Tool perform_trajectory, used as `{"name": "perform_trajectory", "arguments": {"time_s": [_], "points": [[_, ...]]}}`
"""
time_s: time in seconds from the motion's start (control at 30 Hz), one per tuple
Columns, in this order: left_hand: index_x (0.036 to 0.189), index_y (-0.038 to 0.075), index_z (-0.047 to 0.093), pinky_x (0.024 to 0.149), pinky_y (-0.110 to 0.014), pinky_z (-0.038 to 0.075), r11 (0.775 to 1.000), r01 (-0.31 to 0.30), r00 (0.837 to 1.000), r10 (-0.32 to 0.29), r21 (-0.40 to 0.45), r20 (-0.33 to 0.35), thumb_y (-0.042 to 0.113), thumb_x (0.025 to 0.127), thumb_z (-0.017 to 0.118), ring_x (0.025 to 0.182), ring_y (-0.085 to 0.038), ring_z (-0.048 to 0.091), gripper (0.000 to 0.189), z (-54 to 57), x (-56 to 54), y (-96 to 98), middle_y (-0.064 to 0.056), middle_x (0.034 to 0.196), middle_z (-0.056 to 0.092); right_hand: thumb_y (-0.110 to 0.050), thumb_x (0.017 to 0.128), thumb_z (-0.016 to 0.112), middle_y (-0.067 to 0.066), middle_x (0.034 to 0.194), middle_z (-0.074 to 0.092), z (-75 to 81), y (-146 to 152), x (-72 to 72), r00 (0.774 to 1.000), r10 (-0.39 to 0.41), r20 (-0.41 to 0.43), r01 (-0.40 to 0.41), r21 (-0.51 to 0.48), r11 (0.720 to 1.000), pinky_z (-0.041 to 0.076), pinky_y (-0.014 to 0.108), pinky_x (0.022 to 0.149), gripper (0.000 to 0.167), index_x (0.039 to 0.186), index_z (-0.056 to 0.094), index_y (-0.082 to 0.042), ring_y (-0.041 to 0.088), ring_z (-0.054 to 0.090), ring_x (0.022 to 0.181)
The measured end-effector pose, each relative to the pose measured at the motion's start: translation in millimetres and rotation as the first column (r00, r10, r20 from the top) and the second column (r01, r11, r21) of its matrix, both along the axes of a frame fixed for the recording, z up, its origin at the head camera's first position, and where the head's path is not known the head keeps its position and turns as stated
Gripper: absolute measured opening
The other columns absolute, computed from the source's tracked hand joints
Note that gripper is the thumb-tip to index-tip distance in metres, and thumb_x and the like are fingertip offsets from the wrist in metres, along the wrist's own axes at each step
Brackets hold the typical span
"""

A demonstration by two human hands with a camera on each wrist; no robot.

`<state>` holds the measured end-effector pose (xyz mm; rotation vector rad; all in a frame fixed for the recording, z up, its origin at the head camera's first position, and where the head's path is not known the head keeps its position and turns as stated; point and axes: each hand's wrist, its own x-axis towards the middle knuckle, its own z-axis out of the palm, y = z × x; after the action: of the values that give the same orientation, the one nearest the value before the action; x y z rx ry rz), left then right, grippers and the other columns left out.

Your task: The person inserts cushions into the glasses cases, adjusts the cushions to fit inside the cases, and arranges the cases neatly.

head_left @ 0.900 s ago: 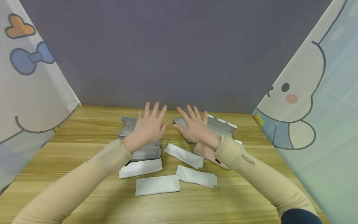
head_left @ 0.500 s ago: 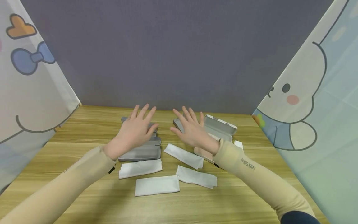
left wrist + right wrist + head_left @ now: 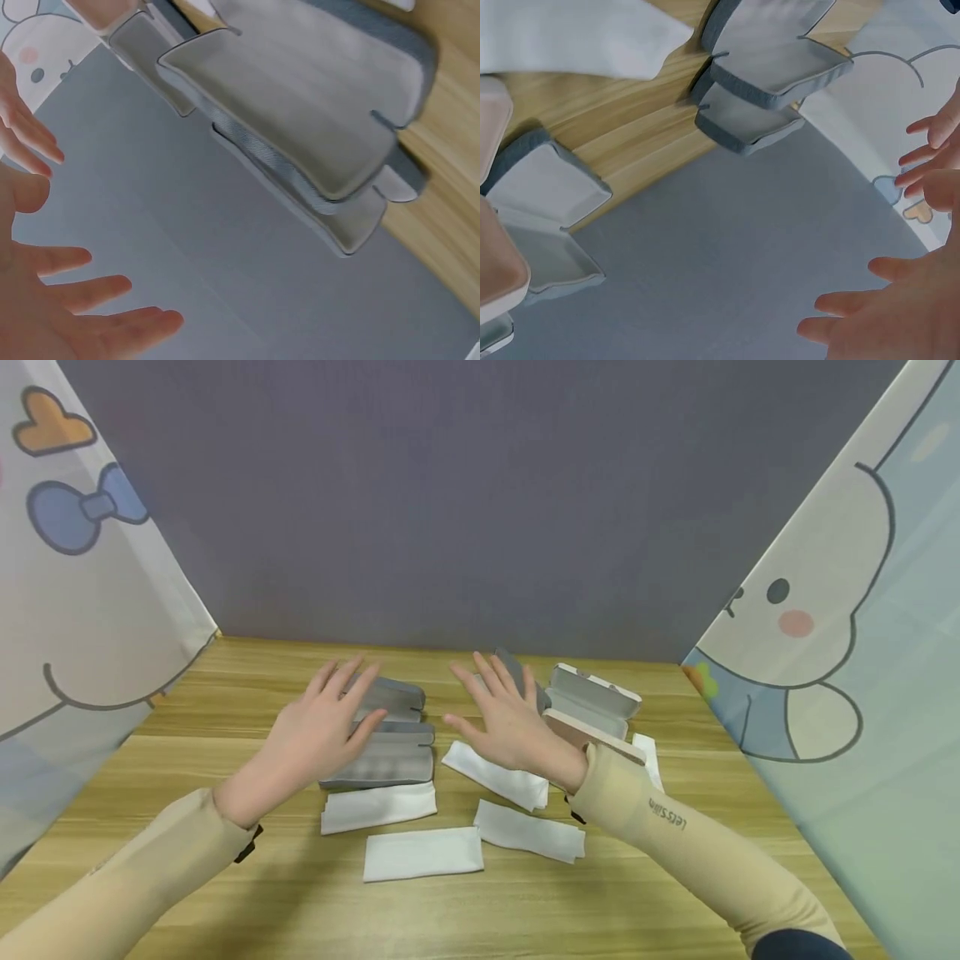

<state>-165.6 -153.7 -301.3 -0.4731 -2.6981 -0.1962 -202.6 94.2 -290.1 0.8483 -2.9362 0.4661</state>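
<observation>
My left hand (image 3: 303, 727) hovers with spread fingers in front of two opened grey glasses cases, the nearer (image 3: 390, 768) and the farther (image 3: 397, 697). It holds nothing, and in the left wrist view the nearer case (image 3: 300, 90) is apart from the fingers. My right hand (image 3: 510, 718), also spread and holding nothing, is raised over the right group. That group has a grey glasses case (image 3: 517, 672), a white-rimmed case with grey lining (image 3: 592, 702), and a pink-lined case (image 3: 592, 737), all opened. The right hand partly hides the grey one.
Several folded white cloths lie nearer me: one by the left cases (image 3: 378, 807), one at front (image 3: 423, 853), one right of it (image 3: 531, 831), one under the right hand (image 3: 498, 777). Another white strip (image 3: 647, 758) lies far right. A grey panel (image 3: 450, 502) stands behind the wooden table.
My left hand has drawn left and back toward me, uncovering more of the left cases. The right hand has shifted slightly left and toward me. The cloths and cases have stayed put.
</observation>
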Motion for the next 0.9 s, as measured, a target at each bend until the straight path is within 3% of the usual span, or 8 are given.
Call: {"name": "perform_trajectory", "arguments": {"time_s": [0.2, 0.4, 0.63, 0.9], "points": [[0.145, 0.007, 0.040, 0.076, -0.060, 0.053, 0.999, 0.026, 1.000, -0.026, 0.039, -0.016, 0.032, 0.096, 0.057, 0.130, -0.049, 0.041, 0.058, -10.7, 13.4, -10.2, -0.024, 0.144, 0.043, -0.053, 0.098, 0.043, 0.008, 0.163, 0.010, -5.6, -2.0, 7.8, 0.999, 0.047, 0.008, -0.047, -0.024, 0.999, -0.002, 0.065, 0.115, 0.067, 0.154, 0.019, -0.027, 0.032, 0.005, 0.151], [0.141, 0.008, 0.046, 0.062, -0.048, 0.055, 0.995, 0.051, 0.999, -0.050, 0.087, -0.014, 0.027, 0.093, 0.062, 0.120, -0.044, 0.051, 0.054, -31.9, 23.4, -20.6, -0.021, 0.138, 0.050, -0.047, 0.099, 0.045, 0.010, 0.161, 0.018, -15.5, -0.6, 12.9, 0.992, 0.120, 0.043, -0.119, -0.026, 0.993, 0.014, 0.063, 0.116, 0.063, 0.153, 0.023, -0.024, 0.031, 0.015, 0.149], [0.138, 0.007, 0.049, 0.076, -0.056, 0.054, 0.994, 0.051, 0.999, -0.052, 0.094, 0.007, 0.025, 0.092, 0.063, 0.116, -0.044, 0.054, 0.051, -47.1, 32.5, -31.0, -0.021, 0.133, 0.053, -0.045, 0.100, 0.044, 0.011, 0.160, 0.021, -30.2, 0.1, 14.4, 0.984, 0.166, 0.068, -0.166, 0.006, 0.986, 0.018, 0.060, 0.116, 0.061, 0.153, 0.023, -0.023, 0.031, 0.019, 0.148], [0.131, 0.009, 0.057, 0.064, -0.049, 0.056, 0.996, 0.054, 0.998, -0.056, 0.072, 0.036, 0.029, 0.089, 0.066, 0.110, -0.040, 0.059, 0.048, -58.1, 44.1, -37.1, -0.018, 0.127, 0.060, -0.042, 0.100, 0.046, 0.015, 0.158, 0.024, -47.5, -3.7, 17.4, 0.965, 0.237, 0.111, -0.238, -0.010, 0.971, 0.023, 0.063, 0.113, 0.061, 0.153, 0.025, -0.020, 0.038, 0.025, 0.145]]}}
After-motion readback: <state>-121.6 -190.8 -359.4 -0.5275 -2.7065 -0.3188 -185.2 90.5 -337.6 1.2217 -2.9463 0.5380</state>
